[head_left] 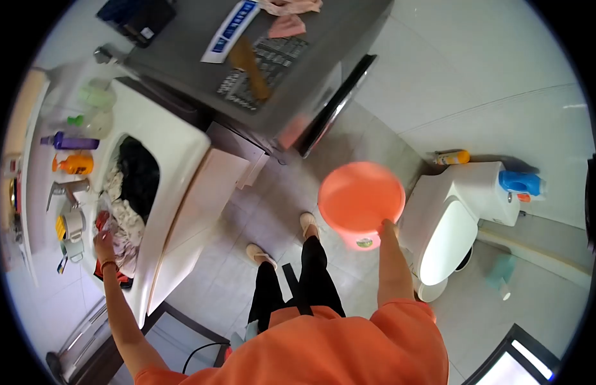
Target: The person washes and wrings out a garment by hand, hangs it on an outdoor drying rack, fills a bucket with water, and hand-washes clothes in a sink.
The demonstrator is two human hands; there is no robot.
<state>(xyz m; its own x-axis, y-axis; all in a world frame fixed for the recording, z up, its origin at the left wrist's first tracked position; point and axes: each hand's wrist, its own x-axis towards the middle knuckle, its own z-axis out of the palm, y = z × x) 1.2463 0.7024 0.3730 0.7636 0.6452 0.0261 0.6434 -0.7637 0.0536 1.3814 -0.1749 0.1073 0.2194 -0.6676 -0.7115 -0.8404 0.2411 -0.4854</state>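
My right hand [388, 232] grips the near rim of a coral-pink plastic bucket [359, 192], held over the floor to the right of my feet. Its inside looks bare, and a small label is on its outer wall. At the left, my left hand [104, 249] reaches into the white sink [182, 144], its fingers closed at a piece of red cloth [102, 220]. Around that hand lie clothes: a black garment [137, 176], pale crumpled clothes [126, 221] and a red-and-black piece [123, 280] under my wrist.
Behind the sink stand a faucet [68, 187], an orange pump bottle [78, 164] and a purple bottle [73, 141]. A grey-topped washing machine [195, 64] is ahead. To the right is a toilet [448, 240], with a blue bottle [521, 183] on its tank.
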